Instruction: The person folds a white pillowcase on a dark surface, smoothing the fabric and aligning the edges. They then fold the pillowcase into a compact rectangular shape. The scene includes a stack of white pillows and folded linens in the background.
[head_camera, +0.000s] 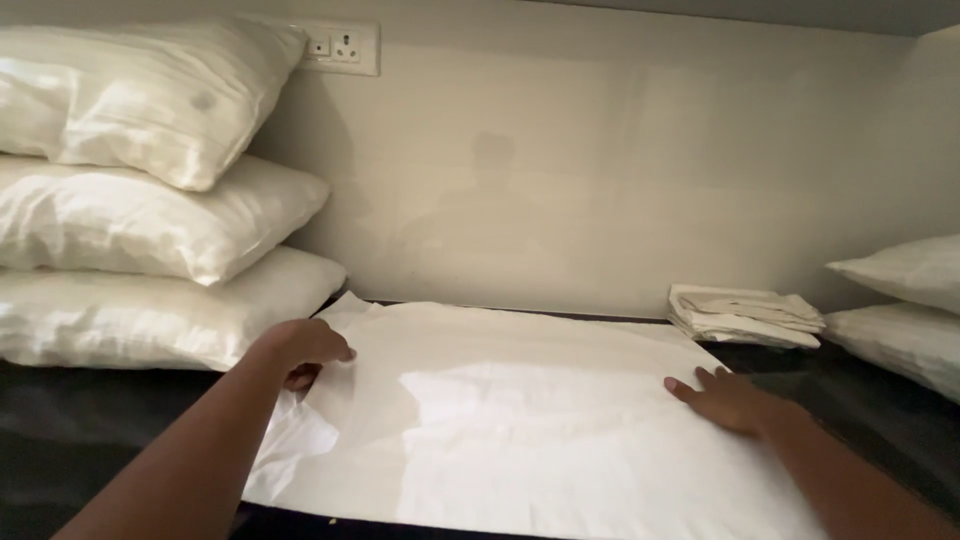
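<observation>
Your left hand (300, 345) pinches the flat white cotton pillowcase (500, 420) at nine o'clock, your right hand (730, 400) presses it open-palmed at three o'clock, folding not begun.

pillowcase (520, 420): plain white | pillows (150, 210): off-white, glossy | surface (60, 420): black | wall (600, 170): beige

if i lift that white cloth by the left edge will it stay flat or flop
Likely flop: the white cloth already bunches where the left hand grips its edge. It looks thin and light. It may slide easily, since the right hand presses it flat.
</observation>
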